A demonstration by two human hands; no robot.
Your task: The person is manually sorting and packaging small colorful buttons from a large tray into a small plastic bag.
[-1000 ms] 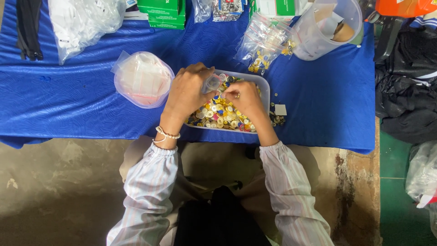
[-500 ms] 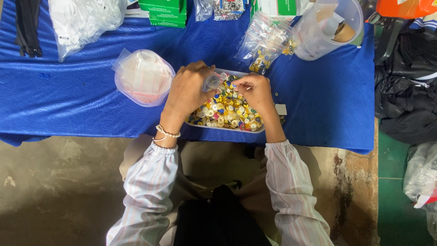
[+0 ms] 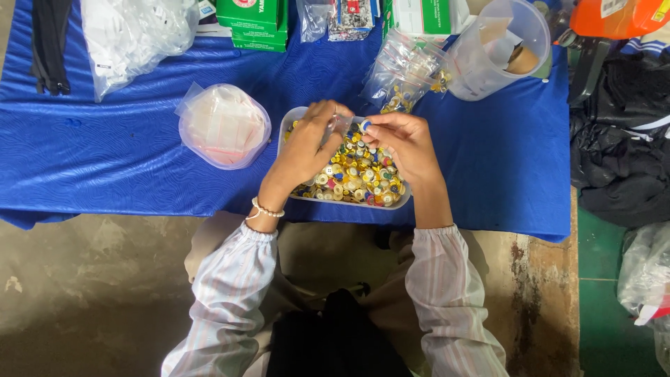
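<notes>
A white tray full of yellow, blue and white buttons rests on the blue cloth at the table's near edge. My left hand holds a small clear plastic bag over the tray. My right hand pinches a blue-and-white button at the bag's mouth. Both hands hover just above the buttons.
A round clear bag of white pieces lies left of the tray. Small bags of buttons and a clear jug stand behind it, with green boxes, a large plastic bag and dark clothing at the right.
My right hand has lifted out of the tray with a button and come to the mouth of the bag that my left hand holds.
</notes>
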